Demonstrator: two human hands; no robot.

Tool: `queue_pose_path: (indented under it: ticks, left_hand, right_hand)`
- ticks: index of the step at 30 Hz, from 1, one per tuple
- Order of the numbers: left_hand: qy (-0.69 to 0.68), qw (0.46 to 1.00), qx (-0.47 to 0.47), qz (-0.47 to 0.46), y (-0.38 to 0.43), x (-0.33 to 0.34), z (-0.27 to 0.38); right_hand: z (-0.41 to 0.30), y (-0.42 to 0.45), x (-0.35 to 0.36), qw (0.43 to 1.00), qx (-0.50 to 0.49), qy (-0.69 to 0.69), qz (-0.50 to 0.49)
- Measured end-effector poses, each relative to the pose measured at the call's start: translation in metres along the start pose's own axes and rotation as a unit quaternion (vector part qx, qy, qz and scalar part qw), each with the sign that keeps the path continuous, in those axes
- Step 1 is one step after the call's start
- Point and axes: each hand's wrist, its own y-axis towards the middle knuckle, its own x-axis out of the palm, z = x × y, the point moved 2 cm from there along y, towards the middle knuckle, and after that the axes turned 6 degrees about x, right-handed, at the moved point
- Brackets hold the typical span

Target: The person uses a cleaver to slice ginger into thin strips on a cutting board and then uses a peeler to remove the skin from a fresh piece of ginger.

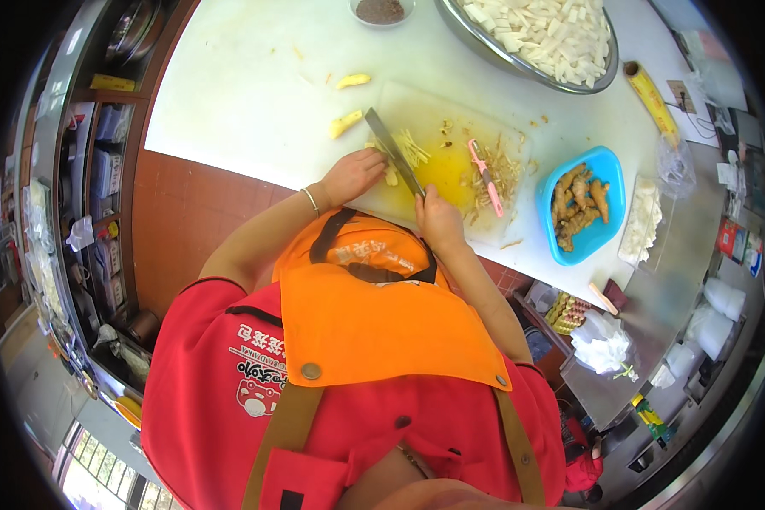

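Note:
My right hand (pixel 440 218) grips the handle of a kitchen cleaver (pixel 392 146), its blade slanting up and left across a translucent cutting board (pixel 430 105). Under the bent fingers of my left hand (pixel 354 173), pale peeled ginger slices (pixel 391 173) are pressed to the board, left of the blade. Thin ginger strips (pixel 414 150) lie just right of the blade. Two peeled ginger pieces, one at the board's left edge (pixel 345 123) and one farther back (pixel 353 81), rest apart from my hands. A pink peeler (pixel 486 178) lies among brown ginger peelings (pixel 507 169).
A blue plastic basin (pixel 614 217) of unpeeled ginger (pixel 574 207) stands right of the board. Behind is a steel bowl (pixel 516 64) heaped with cut white pieces (pixel 548 35), near a small dish (pixel 381 19). Yellow film roll (pixel 651 102) and a white cloth (pixel 641 220) lie at right.

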Motion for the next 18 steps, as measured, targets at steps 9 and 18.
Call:
queue_pose_path:
  ticks: [9, 18]
  left_hand:
    - [0.017, 1.0, 0.016, -0.007, -0.004, 0.002, 0.0]
    - [0.009, 1.0, 0.018, 0.008, -0.008, 0.005, -0.001]
  right_hand:
    - [0.004, -0.004, 0.011, 0.999, -0.03, -0.035, -0.005]
    - [-0.001, -0.011, -0.005, 0.998, -0.005, -0.049, -0.03]
